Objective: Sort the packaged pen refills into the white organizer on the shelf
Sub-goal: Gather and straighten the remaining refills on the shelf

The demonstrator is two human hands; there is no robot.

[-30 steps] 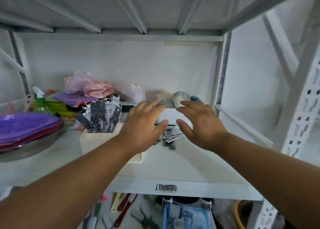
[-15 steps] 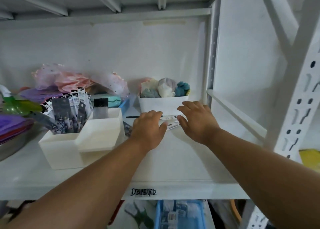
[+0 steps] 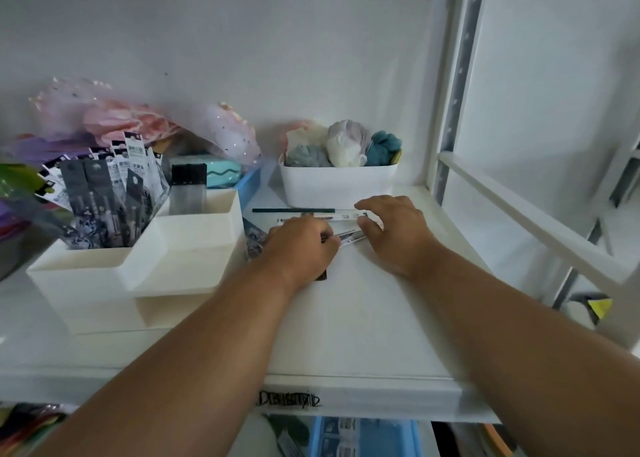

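Both hands, left hand (image 3: 301,245) and right hand (image 3: 394,229), pinch loose refill packets (image 3: 351,236) on the shelf (image 3: 363,318); gathering underway, next lifting them to the white organizer (image 3: 138,266).

white wall (image 3: 242,41), grey metal shelving upright (image 3: 457,75)

I see a white shelf (image 3: 363,318). The white organizer (image 3: 138,266) sits on it; right of the organizer lie loose refill packets (image 3: 349,236), behind them a white bin (image 3: 337,186).
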